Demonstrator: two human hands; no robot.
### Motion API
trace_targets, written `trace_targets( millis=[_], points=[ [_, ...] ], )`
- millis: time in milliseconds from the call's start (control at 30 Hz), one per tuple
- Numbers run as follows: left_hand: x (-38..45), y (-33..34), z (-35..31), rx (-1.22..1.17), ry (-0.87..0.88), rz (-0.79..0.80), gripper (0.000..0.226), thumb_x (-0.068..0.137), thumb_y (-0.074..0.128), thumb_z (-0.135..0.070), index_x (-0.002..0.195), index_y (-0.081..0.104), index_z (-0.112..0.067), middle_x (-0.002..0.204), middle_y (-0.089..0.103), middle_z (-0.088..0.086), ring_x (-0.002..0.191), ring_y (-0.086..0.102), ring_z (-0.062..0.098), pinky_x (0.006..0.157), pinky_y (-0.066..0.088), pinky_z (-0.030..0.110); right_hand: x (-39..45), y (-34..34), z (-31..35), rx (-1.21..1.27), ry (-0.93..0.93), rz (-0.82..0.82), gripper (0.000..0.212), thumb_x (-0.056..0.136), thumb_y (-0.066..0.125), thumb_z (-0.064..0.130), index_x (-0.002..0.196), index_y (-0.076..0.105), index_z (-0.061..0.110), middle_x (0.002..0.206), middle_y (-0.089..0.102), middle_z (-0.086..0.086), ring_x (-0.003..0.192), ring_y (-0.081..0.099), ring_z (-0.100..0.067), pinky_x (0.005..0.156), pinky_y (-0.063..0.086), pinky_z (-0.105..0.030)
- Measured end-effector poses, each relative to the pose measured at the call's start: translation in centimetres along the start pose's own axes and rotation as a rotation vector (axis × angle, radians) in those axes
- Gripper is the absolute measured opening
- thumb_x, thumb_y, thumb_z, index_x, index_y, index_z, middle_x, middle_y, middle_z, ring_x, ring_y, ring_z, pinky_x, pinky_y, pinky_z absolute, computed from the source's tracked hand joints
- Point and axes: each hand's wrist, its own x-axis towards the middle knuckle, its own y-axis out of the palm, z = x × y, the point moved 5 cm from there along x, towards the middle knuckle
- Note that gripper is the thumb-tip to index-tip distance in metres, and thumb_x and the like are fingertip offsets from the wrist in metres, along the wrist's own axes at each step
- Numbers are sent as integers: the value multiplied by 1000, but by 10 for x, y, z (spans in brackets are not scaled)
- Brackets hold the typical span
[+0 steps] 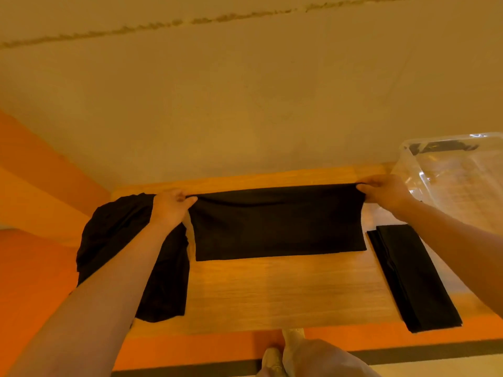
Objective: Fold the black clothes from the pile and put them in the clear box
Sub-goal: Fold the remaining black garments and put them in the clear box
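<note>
A black garment [277, 227] lies as a wide band across the far half of the wooden table [272, 289]. My left hand [171, 205] pinches its upper left corner. My right hand [383, 191] pinches its upper right corner, and the top edge is stretched between them near the table's far edge. A crumpled pile of black clothes [119, 248] sits at the table's left end, partly under my left forearm. A folded black piece [411, 276] lies at the right. The clear box [446, 172] stands at the far right, and dark cloth shows at its far end.
A plain wall rises just behind the table. The floor around it is orange, with a dark strip along the near side. My feet [285, 352] show below the table's near edge.
</note>
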Motion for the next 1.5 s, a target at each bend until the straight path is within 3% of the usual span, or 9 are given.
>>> trace_targets(
  millis=[133, 200, 267, 433, 600, 767, 967, 1200, 1500],
  points=[
    [29, 6, -26, -195, -91, -71, 8, 85, 71, -24, 82, 69, -17, 88, 69, 5, 93, 66, 27, 89, 53, 41, 33, 12, 20, 90, 53, -78, 28, 90, 65, 12, 116, 63, 1, 108, 65, -14, 92, 64, -24, 76, 52, -29],
    [34, 14, -32, -233, -115, -95, 13, 83, 73, -30, 72, 67, -25, 81, 69, -1, 86, 68, 23, 87, 54, 42, 36, 22, 24, 139, 79, -97, 29, 87, 70, 17, 112, 64, 5, 108, 67, -14, 94, 67, -25, 82, 55, -33],
    [29, 21, -41, -244, -118, -111, 10, 82, 72, -32, 76, 69, -25, 83, 70, -3, 84, 67, 18, 80, 55, 36, 30, 34, 28, 189, 101, -89, 27, 85, 72, 21, 107, 65, 8, 106, 68, -12, 96, 67, -24, 90, 54, -35],
    [-20, 42, -74, -267, -73, -72, 11, 86, 69, -33, 87, 66, -23, 78, 64, -11, 68, 60, 3, 56, 43, 16, -18, 60, 44, 282, 85, -42, 14, 80, 76, 26, 86, 71, 14, 92, 72, -9, 87, 68, -22, 84, 57, -35],
    [-81, 79, -102, -318, 18, 8, 12, 85, 71, -29, 96, 71, -22, 85, 67, -14, 79, 64, 0, 69, 47, 12, -73, 101, 54, 279, 22, 70, 8, 83, 71, 29, 89, 71, 23, 87, 72, 5, 85, 66, -10, 75, 51, -25],
    [-117, 110, -109, -352, 60, 39, 22, 89, 66, -21, 110, 70, -18, 96, 70, -10, 88, 65, 0, 82, 54, 18, -103, 133, 50, 205, -152, 16, 9, 86, 68, 24, 94, 71, 27, 86, 71, 13, 84, 64, 4, 73, 52, -15],
    [-138, 117, -97, -355, 80, 32, 27, 94, 60, -18, 119, 66, -17, 107, 69, -6, 95, 64, 2, 79, 51, 12, -124, 139, 40, 189, -285, -19, 12, 88, 67, 18, 97, 70, 23, 88, 69, 11, 85, 65, 1, 75, 53, -16],
    [-153, 115, -88, -351, 86, 1, 21, 95, 57, -19, 114, 66, -18, 95, 67, -14, 88, 63, -2, 75, 49, 9, -141, 144, 36, 175, -388, -44, 13, 88, 67, 14, 95, 72, 22, 94, 68, 12, 89, 64, 1, 74, 50, -11],
    [-158, 112, -76, -408, 34, 108, 13, 98, 50, -23, 95, 63, -26, 88, 67, -7, 85, 65, 7, 78, 55, 27, -147, 146, 29, 34, -429, 84, 28, 79, 74, 18, 107, 70, 20, 104, 62, 18, 100, 61, 2, 88, 49, -13]
  ],
)
